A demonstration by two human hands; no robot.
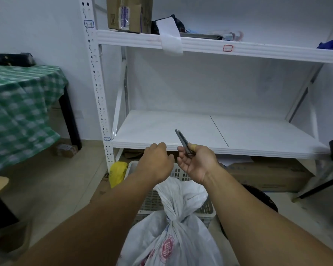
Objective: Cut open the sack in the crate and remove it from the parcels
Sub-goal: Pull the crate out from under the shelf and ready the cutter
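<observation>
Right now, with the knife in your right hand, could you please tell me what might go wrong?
One: the left hand hovers close beside the knife held in the right hand, so a slip could nick a finger. Two: the sack in the crate bulges below its tied neck; a deep cut might slice the parcels hidden inside.

Indoor scene in soft, even, cool-white light of middling brightness. Shadows are faint, with pale grey shading on the wall beneath the upper shelf. The white surfaces look matte and evenly lit. The green checked cloth at left is smeared by blur. The left hand, right hand and utility knife appear fairly sharp. Wide-angle distortion bows the shelf upright and stretches the forearms toward the lower corners.
</observation>
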